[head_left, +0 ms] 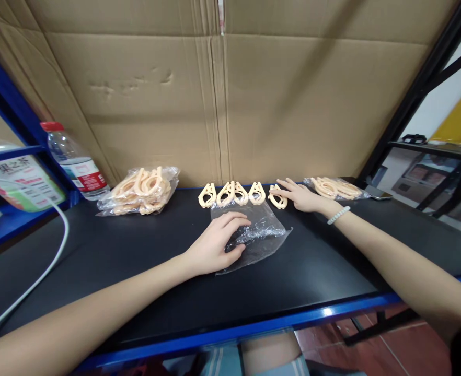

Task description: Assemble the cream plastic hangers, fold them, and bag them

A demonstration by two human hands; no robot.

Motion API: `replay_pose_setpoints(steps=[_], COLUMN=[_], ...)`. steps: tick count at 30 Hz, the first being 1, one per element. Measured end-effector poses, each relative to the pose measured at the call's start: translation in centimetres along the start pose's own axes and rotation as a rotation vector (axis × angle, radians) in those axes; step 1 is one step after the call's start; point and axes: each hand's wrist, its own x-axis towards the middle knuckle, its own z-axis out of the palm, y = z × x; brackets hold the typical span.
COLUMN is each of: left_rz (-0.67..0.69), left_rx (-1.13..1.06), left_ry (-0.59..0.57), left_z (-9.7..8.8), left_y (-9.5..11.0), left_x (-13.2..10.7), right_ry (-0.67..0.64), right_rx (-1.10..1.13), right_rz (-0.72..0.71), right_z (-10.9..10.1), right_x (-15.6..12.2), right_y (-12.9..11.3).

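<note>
My left hand [215,243] rests on a crumpled clear plastic bag [260,232] on the black table [136,271], fingers curled and gripping the film. My right hand [299,196] reaches to the back of the table with its fingers stretched out, the tips touching the rightmost of several peach plastic hair clips [241,194] lined up in a row. The touched clip [278,199] lies flat at the row's right end. A white bead bracelet [338,214] sits on my right wrist.
A clear bag full of peach clips [142,189] lies at back left, and another pile of clips on plastic [335,188] at back right. A water bottle [76,162] stands far left beside a white cable [42,271]. A cardboard wall [230,94] closes the back.
</note>
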Motion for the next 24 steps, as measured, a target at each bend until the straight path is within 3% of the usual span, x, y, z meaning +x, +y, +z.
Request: replay_pose_setpoints(steps=[9,14,19,24], left_rz=[0.018,0.024,0.043,0.095], left_rx=[-0.031,-0.026,-0.013,0.031], left_ry=[0.032,0.037,0.018,-0.025], left_z=[0.0,0.0,0.0,0.2], left_y=[0.0,0.0,0.2,0.2], left_x=[0.1,-0.2,-0.3,-0.4], right_ry=[-0.011,-0.021,-0.027,0.22], right_rx=[0.106,0.211,0.329,0.444], right_rz=[0.024,-0.047,-0.017,-0.029], right_z=[-1.3,-2.9,-5.4,-7.5], right_x=[0.2,-1.6,-3.2,-3.8], right_y=[-0.5,-0.9,-2.0,-3.4])
